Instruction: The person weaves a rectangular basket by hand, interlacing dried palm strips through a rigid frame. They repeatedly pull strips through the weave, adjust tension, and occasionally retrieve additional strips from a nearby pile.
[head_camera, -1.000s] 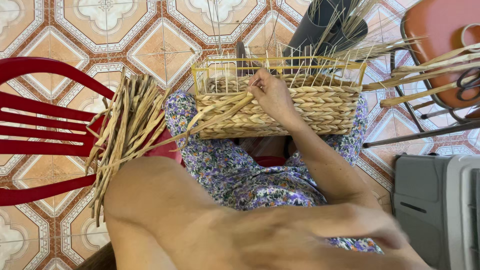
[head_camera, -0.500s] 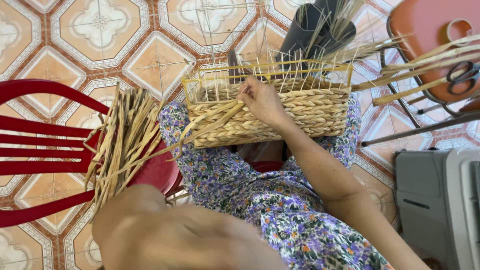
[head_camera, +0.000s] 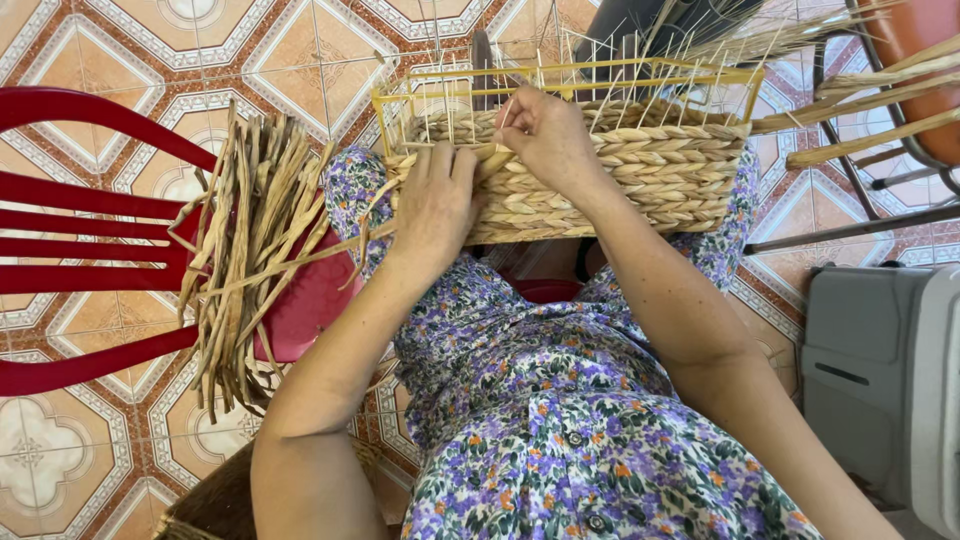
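Our left hand (head_camera: 435, 205) lies flat, fingers spread and released, pressed against the near wall of the basket (head_camera: 640, 170), its fingertips touching the woven rows just under the rim. Our right hand (head_camera: 545, 135) sits just beside it, higher, at the top edge of the weave, its fingers curled and pinching a strand (head_camera: 300, 255) of dried fibre where it meets the weaving. From this point the strand runs down and to the left, passing under the left hand and crossing toward the bundle. The basket rests on our lap, tilted slightly toward us; its lower part is plaited fibre, and above that stands a yellow wire frame (head_camera: 560, 75) with thin upright wires still bare. Loose fibre ends (head_camera: 790, 35) stick out past the far right corner of the basket. Our floral dress (head_camera: 560, 400) fills the lower centre of the view, both forearms reaching across it to the basket. To the left, a bundle (head_camera: 250, 250) of flat dried strands hangs over the seat of a red chair (head_camera: 80, 220), close to our left knee. To the right we see a grey box (head_camera: 880, 380) on the floor and, above it, part of a metal-legged chair (head_camera: 900, 130). Patterned tiles (head_camera: 300, 50) cover the floor.
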